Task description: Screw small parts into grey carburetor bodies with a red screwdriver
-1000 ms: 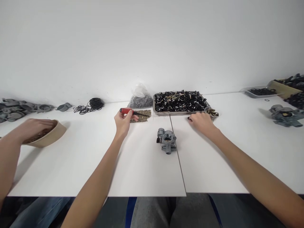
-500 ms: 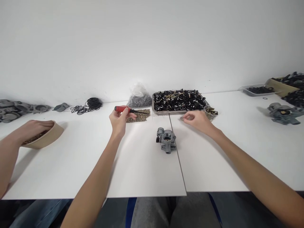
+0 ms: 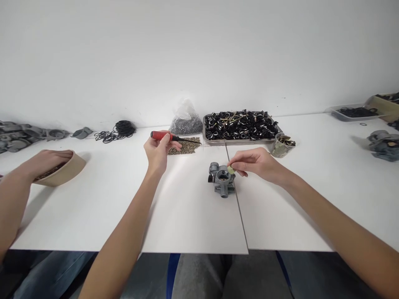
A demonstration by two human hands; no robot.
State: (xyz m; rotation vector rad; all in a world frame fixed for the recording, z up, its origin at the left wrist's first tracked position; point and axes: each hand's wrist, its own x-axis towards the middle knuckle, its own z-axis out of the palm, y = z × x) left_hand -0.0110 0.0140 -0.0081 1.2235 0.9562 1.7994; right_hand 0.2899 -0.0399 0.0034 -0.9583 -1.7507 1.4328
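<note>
My left hand (image 3: 158,150) is closed around the red handle of a screwdriver (image 3: 162,136), whose dark shaft points right over a pile of small brass screws (image 3: 187,146). Between the thumb and fingers of my right hand (image 3: 251,161) is a small round brass-coloured disc (image 3: 230,170). It is at the upper right edge of a grey metal carburetor (image 3: 223,182) that stands on the table; whether the two touch I cannot tell. Behind my right hand a clear cup (image 3: 281,148) holds more brass-coloured flat pieces.
A metal tray (image 3: 240,142) of black and shiny parts stands at the back, beside a plastic bag (image 3: 186,122) of small grey parts. At left, another person's hand (image 3: 51,162) reaches into a tan container (image 3: 67,172). Another carburetor (image 3: 385,145) stands at right.
My right hand has come nearer with the disc, from beside the cup to the carburetor's edge. My left hand keeps the screwdriver in about the same place. The view has shifted slightly.
</note>
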